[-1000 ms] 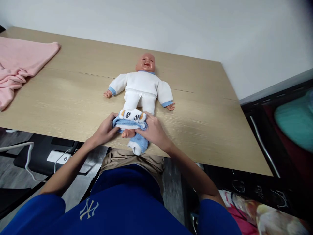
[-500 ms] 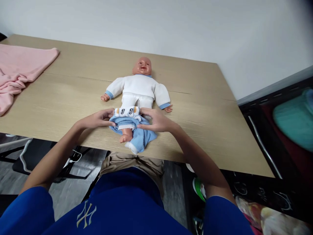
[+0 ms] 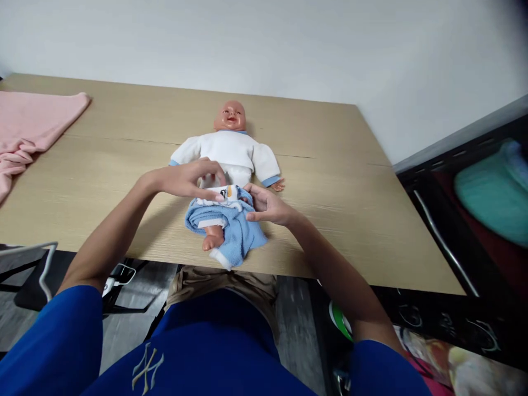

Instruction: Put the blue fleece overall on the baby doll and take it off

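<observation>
A baby doll (image 3: 229,146) in a white top lies face up on the wooden table (image 3: 330,181), head toward the wall. Light-blue knit trousers (image 3: 231,225) with a white cartoon-eyed waistband are bunched over its legs, one bare foot sticking out near the table's front edge. My left hand (image 3: 192,177) is over the doll's hips, fingers curled onto the left side of the waistband. My right hand (image 3: 266,204) pinches the right side of the waistband.
A pink cloth (image 3: 28,129) lies at the table's far left. A white wall runs behind the table. Right of the table stands a dark rack (image 3: 462,220) with a teal item (image 3: 495,192). White cables and a dark chair base are on the floor at the left.
Both hands have drawn the blue trousers further up the doll's legs toward its hips. My left hand has risen over the doll's waist. The view shifted slightly.
</observation>
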Available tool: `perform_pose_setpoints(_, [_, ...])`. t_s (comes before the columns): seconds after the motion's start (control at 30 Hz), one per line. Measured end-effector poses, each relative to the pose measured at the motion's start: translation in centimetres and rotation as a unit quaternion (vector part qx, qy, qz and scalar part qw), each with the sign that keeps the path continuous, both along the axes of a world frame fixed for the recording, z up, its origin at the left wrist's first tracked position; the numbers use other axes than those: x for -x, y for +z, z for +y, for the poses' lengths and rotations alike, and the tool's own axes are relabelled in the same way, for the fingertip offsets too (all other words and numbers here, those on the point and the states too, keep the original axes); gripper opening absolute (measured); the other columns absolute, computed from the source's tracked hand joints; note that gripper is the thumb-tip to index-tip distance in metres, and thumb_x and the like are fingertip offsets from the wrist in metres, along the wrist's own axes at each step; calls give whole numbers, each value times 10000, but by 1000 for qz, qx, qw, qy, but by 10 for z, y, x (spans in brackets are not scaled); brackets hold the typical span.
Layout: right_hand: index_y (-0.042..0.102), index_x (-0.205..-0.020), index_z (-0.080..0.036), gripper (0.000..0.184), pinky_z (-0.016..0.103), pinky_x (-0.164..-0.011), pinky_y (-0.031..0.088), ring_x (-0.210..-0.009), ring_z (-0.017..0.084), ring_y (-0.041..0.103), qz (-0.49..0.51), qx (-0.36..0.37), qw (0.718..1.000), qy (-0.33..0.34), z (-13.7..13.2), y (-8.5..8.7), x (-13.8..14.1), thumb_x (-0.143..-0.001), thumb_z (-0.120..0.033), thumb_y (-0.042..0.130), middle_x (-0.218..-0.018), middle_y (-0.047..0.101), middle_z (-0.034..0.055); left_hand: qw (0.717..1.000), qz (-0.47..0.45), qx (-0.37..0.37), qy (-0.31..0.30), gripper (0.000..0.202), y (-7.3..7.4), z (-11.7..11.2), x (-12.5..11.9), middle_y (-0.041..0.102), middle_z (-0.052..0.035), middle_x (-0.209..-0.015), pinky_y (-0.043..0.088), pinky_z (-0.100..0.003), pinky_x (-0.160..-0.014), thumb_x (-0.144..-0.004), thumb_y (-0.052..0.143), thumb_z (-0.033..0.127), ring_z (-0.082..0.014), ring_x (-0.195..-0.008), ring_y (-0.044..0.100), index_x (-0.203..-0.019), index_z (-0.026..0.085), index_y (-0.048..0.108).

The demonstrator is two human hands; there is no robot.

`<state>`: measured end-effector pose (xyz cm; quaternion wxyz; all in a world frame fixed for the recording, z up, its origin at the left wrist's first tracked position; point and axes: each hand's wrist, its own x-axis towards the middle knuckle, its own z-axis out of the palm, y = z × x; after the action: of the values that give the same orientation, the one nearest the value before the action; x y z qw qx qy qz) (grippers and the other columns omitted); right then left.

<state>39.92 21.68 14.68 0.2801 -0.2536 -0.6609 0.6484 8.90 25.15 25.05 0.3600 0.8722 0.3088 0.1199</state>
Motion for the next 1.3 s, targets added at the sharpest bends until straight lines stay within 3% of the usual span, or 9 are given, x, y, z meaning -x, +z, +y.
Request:
perform_pose_setpoints(0.1, [573,-1060,-274,682,237,-689,495,-808,136,542,5,24,1000,6,-1,2,-6,-779,-643,1073,-944,539,-57,991,47,80,-95,461,3,14,-21,774,-56,-928,530,-322,-754,-972,877,671,-230,-853,678,-978,214,813])
perform_pose_setpoints(0.23, [648,-1151,-261,594,301,-863,621,-960,179,698,-28,42,998,41,-2,10,-12,-844,-591,1034,-1067,696,-7,980,14,149,-130,483,-5,23,-30,633,-2,-770,427,-294,-595,-1004,860,669,-164,-668,552,-921,215,719])
perform_pose_setpoints(0.43, [783,-1093,-222,518,314,-805,630,-892,208,736,-107,43,990,76,-10,24,-20,-907,-668,970,-984,768,18,974,-63,189,-104,407,-24,16,-36,773,-49,-954,589,-325,-742,-1013,870,628,-224,-813,713,-1066,236,774])
perform_pose_setpoints(0.5, [798,-1104,-217,566,316,-803,630,-889,208,732,-76,42,995,48,-12,25,-21,-913,-730,943,-986,767,22,965,-53,214,-138,414,-26,12,-39,825,-61,-1011,638,-349,-805,-954,932,608,-258,-882,767,-1065,228,812])
perform_pose_setpoints(0.67, [777,-1329,-230,708,343,-964,662,-1085,227,753,-38,21,999,-10,-13,21,-21,-949,-819,878,-1161,796,48,946,-55,253,-195,416,-27,6,-45,834,-30,-870,692,-376,-788,-859,1035,561,-262,-784,779,-1004,215,855])
perform_pose_setpoints(0.87, [737,-1456,-206,807,329,-957,674,-1153,244,778,-58,26,994,89,-12,26,-24,-916,-773,936,-1279,810,78,944,-92,253,-189,455,-34,12,-41,882,-73,-975,719,-371,-851,-949,948,645,-270,-842,813,-1012,198,888])
perform_pose_setpoints(1.0, [793,-1276,-196,682,305,-866,652,-1003,223,758,-123,4,984,131,-11,32,-28,-861,-696,1003,-1102,803,29,940,-62,271,-199,425,-38,15,-38,895,-62,-990,726,-363,-932,-1004,898,637,-275,-940,838,-1014,213,909])
perform_pose_setpoints(1.13, [746,-900,-197,546,244,-665,524,-755,148,610,-118,7,978,171,-8,32,-28,-921,-706,942,-817,656,-32,922,-44,318,-218,367,-35,10,-39,898,-76,-908,762,-407,-766,-868,1042,573,-310,-805,865,-965,237,929])
perform_pose_setpoints(1.3, [762,-887,-195,557,253,-693,550,-744,143,601,-88,7,981,172,-9,26,-26,-934,-723,934,-795,656,-38,880,-21,402,-253,280,-29,1,-42,902,-116,-860,781,-461,-710,-836,1086,481,-358,-740,887,-962,263,962])
